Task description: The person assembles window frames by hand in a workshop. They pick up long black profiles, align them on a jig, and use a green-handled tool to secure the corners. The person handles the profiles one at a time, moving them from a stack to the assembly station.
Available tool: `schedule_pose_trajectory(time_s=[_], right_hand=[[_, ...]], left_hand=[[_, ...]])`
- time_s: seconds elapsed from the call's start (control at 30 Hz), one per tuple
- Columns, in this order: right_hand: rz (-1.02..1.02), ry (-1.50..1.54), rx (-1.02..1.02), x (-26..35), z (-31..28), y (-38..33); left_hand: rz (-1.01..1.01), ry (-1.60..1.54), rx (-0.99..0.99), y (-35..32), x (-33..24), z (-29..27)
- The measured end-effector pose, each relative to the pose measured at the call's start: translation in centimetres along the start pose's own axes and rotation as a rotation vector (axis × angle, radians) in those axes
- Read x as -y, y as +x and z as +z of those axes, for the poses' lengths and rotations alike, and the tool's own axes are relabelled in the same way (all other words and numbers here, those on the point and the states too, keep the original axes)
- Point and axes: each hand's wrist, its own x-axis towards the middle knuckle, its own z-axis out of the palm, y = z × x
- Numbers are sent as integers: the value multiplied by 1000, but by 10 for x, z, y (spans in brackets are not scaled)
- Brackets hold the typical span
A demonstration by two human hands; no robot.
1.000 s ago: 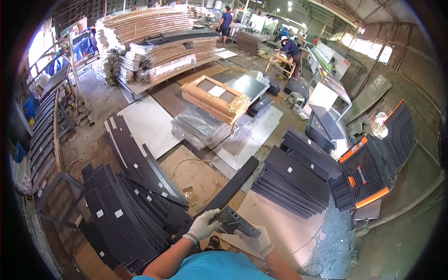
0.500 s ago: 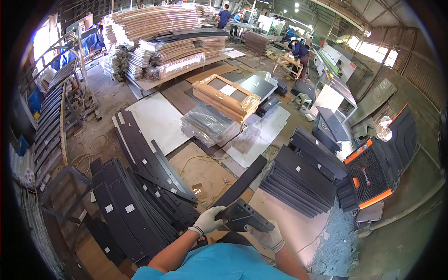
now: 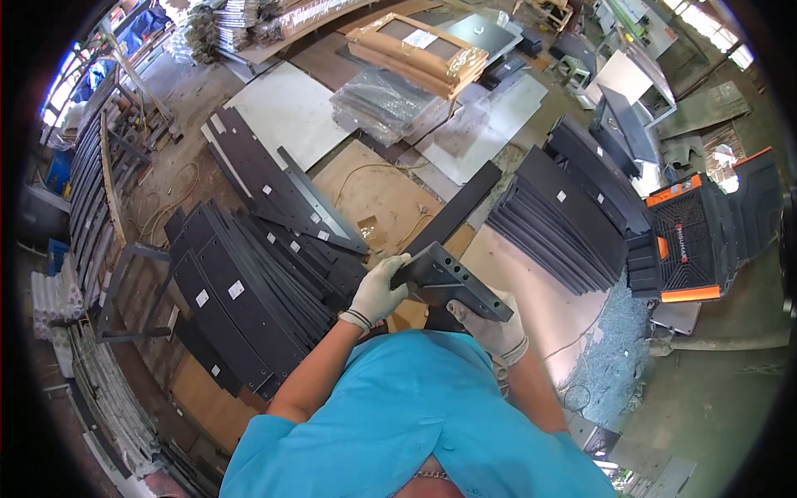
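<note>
Both hands wear pale work gloves. Between them, in front of my chest, is a black panel (image 3: 458,286) with a row of round holes along its thick edge. My left hand (image 3: 378,292) is closed on its left end. At the lower right end my right hand (image 3: 496,330) grips it, the thumb against its near face. The panel slants down to the right, and its far side is hidden. Just beyond it lies a long dark board (image 3: 452,206). Left of my left hand, dark curved panels (image 3: 237,286) with white labels lie overlapping.
To the right are a stack of dark panels (image 3: 560,220) and an open black-and-orange toolbox (image 3: 682,236). Farther ahead stand wrapped wooden frames (image 3: 415,54) and a plastic-wrapped bundle (image 3: 386,104). A metal frame (image 3: 133,290) stands at the left. A cable (image 3: 374,168) crosses the brown floor sheet.
The view has tilted downward, so the panel and hands appear higher and more of my shirt shows. Both hands keep their hold on the panel.
</note>
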Motion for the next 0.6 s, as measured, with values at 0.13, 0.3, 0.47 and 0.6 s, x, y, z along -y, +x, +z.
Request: schedule_pose_trajectory(time_s=[0.13,0.3,0.47,0.6], right_hand=[[7,80,17,-24,-21,29],[157,303,71,-70,-54,63],[358,864,150,-105,-101,100],[281,710,163,-129,-139,121]], left_hand=[[-14,-21,-26,31,-27,5],[-12,-68,-56,79,-80,13],[57,63,-130,128,-120,35],[59,91,-175,157,-145,59]])
